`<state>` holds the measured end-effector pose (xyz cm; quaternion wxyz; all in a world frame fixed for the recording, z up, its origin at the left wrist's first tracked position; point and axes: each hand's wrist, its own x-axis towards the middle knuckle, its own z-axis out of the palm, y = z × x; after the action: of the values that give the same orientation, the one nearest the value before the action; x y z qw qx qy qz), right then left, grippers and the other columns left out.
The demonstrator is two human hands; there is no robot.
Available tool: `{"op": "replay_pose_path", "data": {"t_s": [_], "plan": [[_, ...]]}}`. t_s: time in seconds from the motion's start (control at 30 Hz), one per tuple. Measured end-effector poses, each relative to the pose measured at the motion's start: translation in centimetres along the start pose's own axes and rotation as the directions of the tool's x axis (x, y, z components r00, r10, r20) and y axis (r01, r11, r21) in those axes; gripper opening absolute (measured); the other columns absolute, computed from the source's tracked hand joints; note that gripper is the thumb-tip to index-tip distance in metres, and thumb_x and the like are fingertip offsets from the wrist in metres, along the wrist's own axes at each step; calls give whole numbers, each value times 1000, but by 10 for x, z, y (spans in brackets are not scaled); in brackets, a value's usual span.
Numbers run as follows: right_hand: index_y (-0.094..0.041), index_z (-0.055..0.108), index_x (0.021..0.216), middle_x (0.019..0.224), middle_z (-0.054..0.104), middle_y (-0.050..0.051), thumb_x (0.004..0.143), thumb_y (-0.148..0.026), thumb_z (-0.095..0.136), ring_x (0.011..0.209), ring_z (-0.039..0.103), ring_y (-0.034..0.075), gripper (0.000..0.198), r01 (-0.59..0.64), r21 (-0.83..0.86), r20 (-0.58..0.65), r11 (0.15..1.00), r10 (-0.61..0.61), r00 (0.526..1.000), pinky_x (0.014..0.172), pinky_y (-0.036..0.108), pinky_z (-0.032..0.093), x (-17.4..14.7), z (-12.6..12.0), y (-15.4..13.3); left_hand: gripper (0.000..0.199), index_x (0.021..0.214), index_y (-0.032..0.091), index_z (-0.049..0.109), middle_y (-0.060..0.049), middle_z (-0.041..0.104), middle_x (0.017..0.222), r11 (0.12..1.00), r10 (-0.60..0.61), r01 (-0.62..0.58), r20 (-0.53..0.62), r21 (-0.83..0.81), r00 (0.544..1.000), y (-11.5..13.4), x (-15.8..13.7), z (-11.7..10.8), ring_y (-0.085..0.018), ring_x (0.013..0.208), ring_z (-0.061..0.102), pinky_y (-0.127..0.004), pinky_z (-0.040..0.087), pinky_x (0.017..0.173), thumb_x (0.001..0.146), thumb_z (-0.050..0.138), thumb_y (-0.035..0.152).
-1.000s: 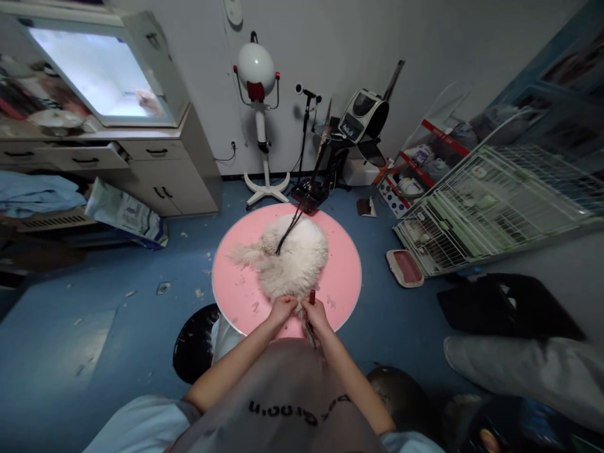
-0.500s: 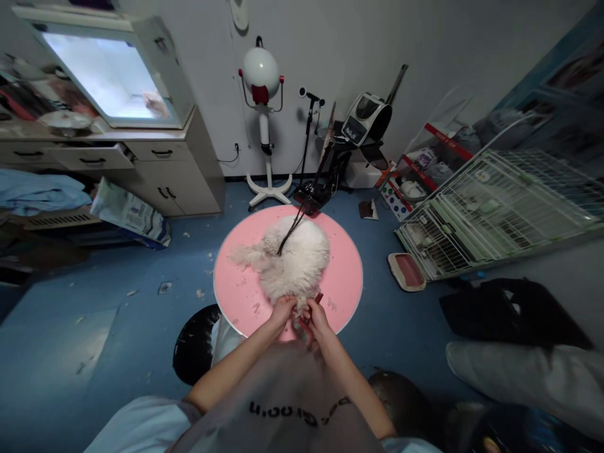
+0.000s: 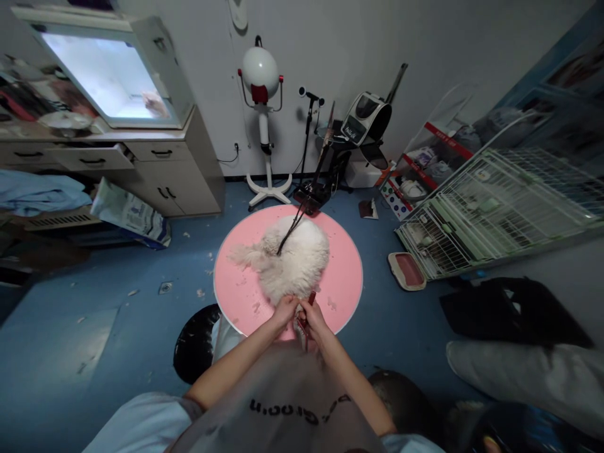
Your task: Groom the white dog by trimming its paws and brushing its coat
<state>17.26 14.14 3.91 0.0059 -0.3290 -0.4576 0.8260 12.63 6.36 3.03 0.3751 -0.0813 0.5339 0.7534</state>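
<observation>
"Where has the fluffy white animal (image 3: 302, 261) been placed?"

"It is set on the round pink table (image 3: 346, 264), with a dark cord (image 3: 291, 228) stretched across it."

"And how are the fingers held?"

"At its near end, it is pinched between the closed fingers of the left hand (image 3: 284, 309). Just beside, a red tool (image 3: 312, 298) is gripped in the right hand's (image 3: 315, 318) curled fingers; the tool's type cannot be told."

Left hand (image 3: 285, 309) in at the fluffy animal (image 3: 297, 255) on the pink table (image 3: 346, 270), right hand (image 3: 314, 316) clutching what looks like a red tool (image 3: 312, 298)!
</observation>
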Motion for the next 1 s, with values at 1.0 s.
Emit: {"op": "replay_pose_path", "data": {"t_s": [1.0], "plan": [[-21, 44, 62, 40, 40, -9, 66, -45, 67, 35, 33, 6, 33, 78, -142, 9, 987, -77, 997, 37, 20, 22, -8, -4, -1, 20, 55, 13, 56, 0, 56, 45, 1000, -7, 7, 27, -2, 1000, 14, -22, 2, -8, 39, 48, -19, 33, 43, 67, 69, 22]]}}
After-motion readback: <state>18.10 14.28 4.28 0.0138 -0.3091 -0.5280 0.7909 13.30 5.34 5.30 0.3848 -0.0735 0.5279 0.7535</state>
